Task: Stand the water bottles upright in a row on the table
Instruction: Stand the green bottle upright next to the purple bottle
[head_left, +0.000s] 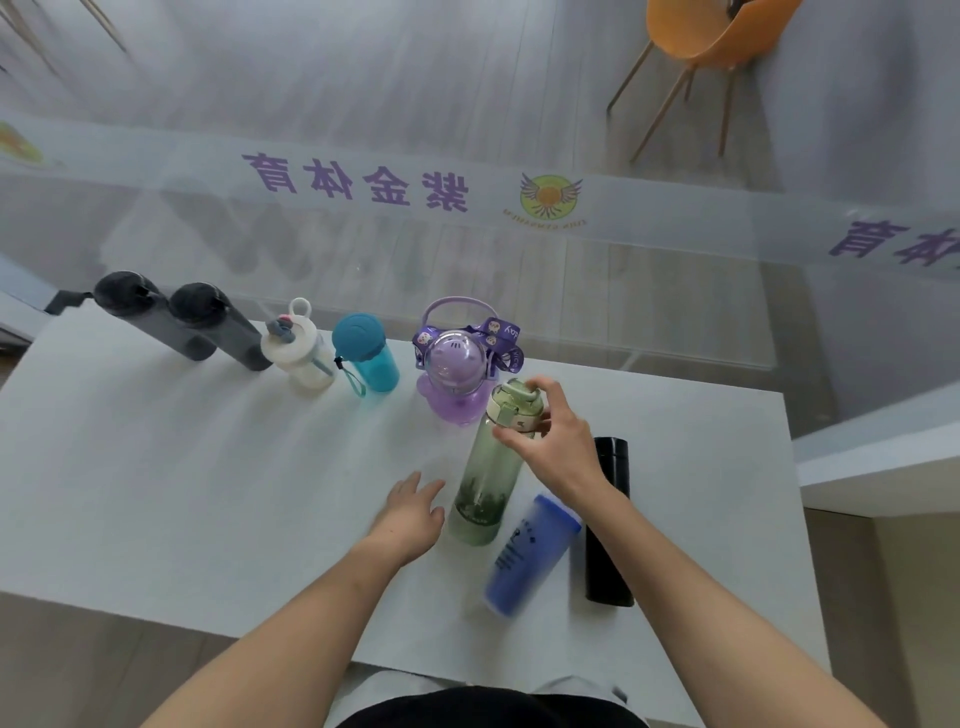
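Note:
A row of upright bottles runs along the far edge of the white table (156, 493): two dark grey bottles (171, 325), a white bottle (301, 358), a teal bottle (366, 353) and a purple bottle (457, 374) with a strap. My right hand (556, 447) grips the cap of a tall green bottle (485, 483), which stands tilted in front of the purple one. Just left of its base, my left hand (413, 512) hovers with fingers apart, holding nothing. A blue bottle (530, 556) and a black bottle (609, 525) lie on their sides at the right.
A glass wall with purple lettering (358, 182) stands right behind the table. An orange chair (711, 36) is beyond the glass. The table's right edge (800, 519) is close to the black bottle. A white ledge (883, 462) sits to the right.

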